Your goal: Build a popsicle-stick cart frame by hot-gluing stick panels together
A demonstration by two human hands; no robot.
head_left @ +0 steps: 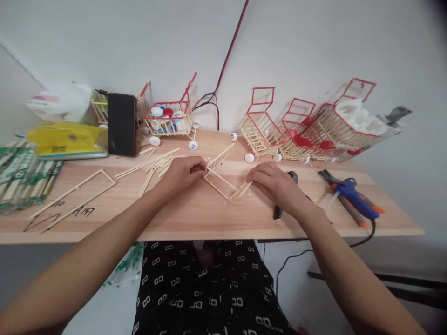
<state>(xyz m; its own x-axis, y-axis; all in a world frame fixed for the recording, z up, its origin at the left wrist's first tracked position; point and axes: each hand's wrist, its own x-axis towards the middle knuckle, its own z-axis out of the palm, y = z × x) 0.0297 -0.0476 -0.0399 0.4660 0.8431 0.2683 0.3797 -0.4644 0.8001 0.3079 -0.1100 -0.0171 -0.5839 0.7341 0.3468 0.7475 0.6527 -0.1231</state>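
Between my hands a small frame of thin wooden sticks stands on the wooden table. My left hand is closed on the frame's left corner, thumb and fingers pinched together. At the other end, my right hand has its fingers closed on the frame's right side; its fingertips are partly hidden. Loose wooden sticks lie just beyond my left hand and wrist. A black tool, partly covered by my right hand, lies under it; its kind does not show.
At right lie a blue glue gun and pliers. Several miniature stick carts, one holding bottle caps, line the wall. A phone leans by a yellow pack. Bagged sticks and a stick outline are at left.
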